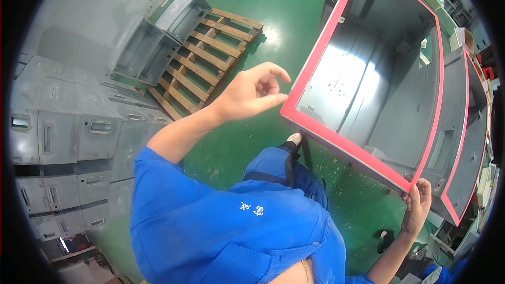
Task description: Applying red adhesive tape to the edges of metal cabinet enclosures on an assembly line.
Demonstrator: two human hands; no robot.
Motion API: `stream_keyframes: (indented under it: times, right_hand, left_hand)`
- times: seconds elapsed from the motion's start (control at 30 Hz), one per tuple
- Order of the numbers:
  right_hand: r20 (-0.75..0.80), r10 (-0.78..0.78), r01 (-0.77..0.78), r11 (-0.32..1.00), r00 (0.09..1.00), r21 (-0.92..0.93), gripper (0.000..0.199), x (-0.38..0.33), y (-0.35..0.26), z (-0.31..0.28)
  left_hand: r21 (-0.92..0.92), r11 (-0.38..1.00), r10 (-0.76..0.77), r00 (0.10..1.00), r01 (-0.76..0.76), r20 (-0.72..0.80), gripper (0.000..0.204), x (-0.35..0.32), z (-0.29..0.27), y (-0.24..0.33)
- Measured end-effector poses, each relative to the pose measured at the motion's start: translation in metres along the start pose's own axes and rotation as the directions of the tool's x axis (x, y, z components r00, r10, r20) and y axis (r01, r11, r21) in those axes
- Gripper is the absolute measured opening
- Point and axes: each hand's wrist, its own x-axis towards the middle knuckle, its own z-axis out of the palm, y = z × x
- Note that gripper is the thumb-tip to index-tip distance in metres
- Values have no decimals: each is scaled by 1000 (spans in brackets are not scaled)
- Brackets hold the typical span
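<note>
Two hands show: one left hand and one right hand. There are at least two red-edged cabinets, one near red-edged cabinet and one second red-edged cabinet farther right. On the far left are one wooden pallet and two open grey boxes. The left stack holds at least eight grey metal boxes; the exact number is unclear.

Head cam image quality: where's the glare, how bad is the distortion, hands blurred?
Head view: strong white glare inside the open grey metal cabinet with red-pink edging, smaller bright spot on the glossy green floor; head view: fisheye bowing in the cabinet's edges, black vignette at the rim; head view: left hand and right hand show no obvious motion blur.
</note>
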Motion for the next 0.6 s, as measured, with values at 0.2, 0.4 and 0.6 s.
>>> stream_keyframes:
  times: [0.2, 0.4, 0.6]
  right_hand:
    - [-18, -34, 34, 999, 999, 2, 17, -2, 1, 4]
    - [-56, -41, 41, 999, 998, -7, 18, -6, 1, 7]
    - [-58, -13, 13, 1000, 998, -1, 14, -6, -1, 10]
  left_hand:
    - [-454, 882, -146, 989, 127, -7, 23, -11, 3, -26]
    - [-658, 728, -212, 976, 191, 48, 37, -16, 19, -24]
    - [-524, 830, -232, 972, 189, -17, 41, -6, 28, -20]
